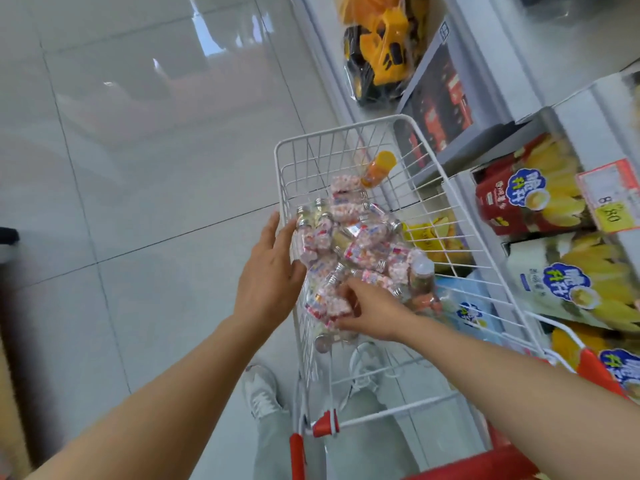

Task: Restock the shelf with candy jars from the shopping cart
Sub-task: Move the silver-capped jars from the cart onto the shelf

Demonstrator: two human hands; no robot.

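Glossy pale floor tiles (138,133) fill the left half of the frame, mirroring the ceiling lights. At the centre stands a white wire shopping cart (346,129) with red trim at its handle end near the bottom edge. Its basket holds a loose heap of candy jars (360,237), clear with silver caps and full of pink and white sweets, lying on their sides and across one another. An orange bottle (379,168) lies tilted at the top end of the heap.

The left hand (273,268) reaches in from the lower left to the cart's left wall, its grip wide, fingers straight and holding nothing; whether it touches the jars or only the wire I cannot tell. The right hand (367,310) comes from the lower right into the basket, its grip closed round the near jar (325,303) at the lower edge of the heap.

Along the right of the frame runs a white shelf (498,74) with snack boxes (533,199) showing bananas, a price tag (609,199) and, at the top, a bagged yellow toy truck (381,53). White shoes (259,393) show below the cart.
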